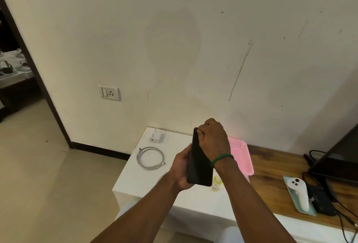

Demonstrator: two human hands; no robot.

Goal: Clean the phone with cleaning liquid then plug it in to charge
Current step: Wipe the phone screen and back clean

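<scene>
The left hand [182, 171] holds the phone [199, 165] at its lower part; the right hand [213, 138] fingers grasp its top. Slippery liquid could let it drop onto the bottle [216, 183] below.

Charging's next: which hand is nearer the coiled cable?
Left. The left hand holds the phone right of the cable; the right hand grips its top, farther right.
</scene>
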